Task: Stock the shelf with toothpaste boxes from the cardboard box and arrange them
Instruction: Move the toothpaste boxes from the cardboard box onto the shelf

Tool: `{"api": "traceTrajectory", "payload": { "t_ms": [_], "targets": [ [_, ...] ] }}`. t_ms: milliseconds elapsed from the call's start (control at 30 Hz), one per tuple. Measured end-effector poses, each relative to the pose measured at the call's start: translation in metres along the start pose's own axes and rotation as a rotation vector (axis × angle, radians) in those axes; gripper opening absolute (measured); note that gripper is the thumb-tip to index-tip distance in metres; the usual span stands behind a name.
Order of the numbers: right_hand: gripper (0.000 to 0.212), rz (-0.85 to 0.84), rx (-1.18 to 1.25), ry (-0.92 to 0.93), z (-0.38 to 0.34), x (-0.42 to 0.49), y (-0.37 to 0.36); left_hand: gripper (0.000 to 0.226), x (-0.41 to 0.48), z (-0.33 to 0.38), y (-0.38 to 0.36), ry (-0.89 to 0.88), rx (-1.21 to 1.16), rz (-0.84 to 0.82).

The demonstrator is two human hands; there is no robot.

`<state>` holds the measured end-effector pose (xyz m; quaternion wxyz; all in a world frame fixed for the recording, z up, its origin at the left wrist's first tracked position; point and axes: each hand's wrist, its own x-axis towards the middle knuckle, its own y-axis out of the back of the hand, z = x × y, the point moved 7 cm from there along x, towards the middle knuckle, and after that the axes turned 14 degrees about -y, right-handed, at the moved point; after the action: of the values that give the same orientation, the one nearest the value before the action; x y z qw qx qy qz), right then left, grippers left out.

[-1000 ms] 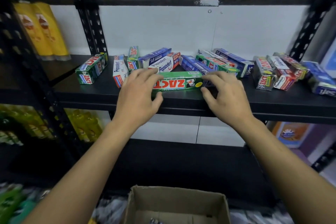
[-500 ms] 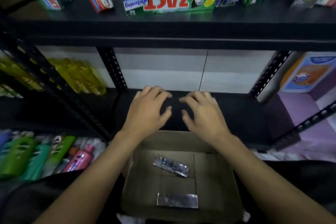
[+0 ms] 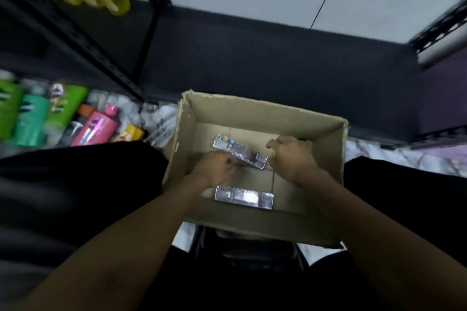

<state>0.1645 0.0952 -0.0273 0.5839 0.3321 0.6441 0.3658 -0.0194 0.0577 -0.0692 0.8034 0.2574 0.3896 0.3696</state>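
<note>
Hands have dropped into the brown cardboard box (image 3: 265, 106): left hand (image 3: 214, 168) pinches its farther silver toothpaste carton (image 3: 242, 153) to lift; right hand (image 3: 293, 156) curled, grip unclear.

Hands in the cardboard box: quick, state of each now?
Left hand: grips the upper silver box.
Right hand: curled beside its end; grip cannot be told.

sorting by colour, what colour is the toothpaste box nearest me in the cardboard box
The toothpaste box is shiny silver; head view.
</note>
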Motion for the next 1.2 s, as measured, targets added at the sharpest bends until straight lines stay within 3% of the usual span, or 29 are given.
{"api": "traceTrajectory", "payload": {
  "t_ms": [133, 300, 467, 600, 767, 900, 1033, 1200],
  "targets": [
    [0.040, -0.165, -0.012, 0.000, 0.013, 0.010, -0.060, 0.032, -0.021, -0.035, -0.063, 0.162, -0.108, -0.094],
    [0.045, -0.280, 0.020, -0.046, 0.026, 0.024, -0.109, 0.054, -0.025, -0.039, -0.090, 0.095, -0.088, -0.191],
    [0.055, -0.252, 0.176, -0.061, 0.013, 0.045, -0.106, 0.049, -0.021, -0.046, -0.096, 0.147, -0.160, -0.178],
    [0.051, -0.260, 0.306, -0.072, 0.003, 0.057, -0.112, 0.033, -0.018, -0.047, -0.093, 0.201, -0.272, -0.140],
    [0.058, -0.377, 0.221, -0.158, 0.000, 0.057, -0.132, 0.026, -0.018, -0.049, -0.094, 0.229, -0.312, -0.093],
    [0.047, -0.428, 0.252, -0.155, -0.006, 0.053, -0.144, 0.025, -0.016, -0.049, -0.088, 0.231, -0.317, -0.071],
    [0.031, -0.410, 0.401, -0.199, -0.011, 0.057, -0.151, 0.044, -0.016, -0.053, -0.094, 0.277, -0.338, -0.169],
    [0.053, -0.343, 0.479, -0.233, -0.023, 0.054, -0.155, 0.041, -0.024, -0.056, -0.094, 0.354, -0.475, -0.192]
  ]
}}
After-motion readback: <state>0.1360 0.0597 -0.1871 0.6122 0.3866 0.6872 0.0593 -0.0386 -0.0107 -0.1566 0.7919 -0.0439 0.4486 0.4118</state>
